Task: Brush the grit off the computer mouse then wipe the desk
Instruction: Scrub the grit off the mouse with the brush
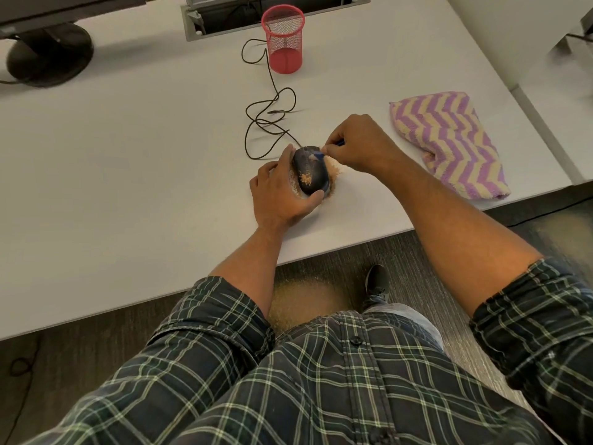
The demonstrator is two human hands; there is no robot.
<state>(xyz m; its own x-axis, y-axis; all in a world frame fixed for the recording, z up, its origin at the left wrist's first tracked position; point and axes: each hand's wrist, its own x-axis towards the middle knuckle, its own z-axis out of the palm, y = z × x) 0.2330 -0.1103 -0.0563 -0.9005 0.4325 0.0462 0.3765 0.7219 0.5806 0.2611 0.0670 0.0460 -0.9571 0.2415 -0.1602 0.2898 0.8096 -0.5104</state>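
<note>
Your left hand (pixel 282 191) cups the mouse (pixel 310 171); your right hand (pixel 359 146) pinches a small blue brush (pixel 321 154). Hard strokes could flick grit (pixel 306 178) onto the towel (pixel 449 139)

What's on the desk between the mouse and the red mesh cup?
In the head view, only the mouse's looped dark cable lies on the desk before the red mesh cup.
</note>
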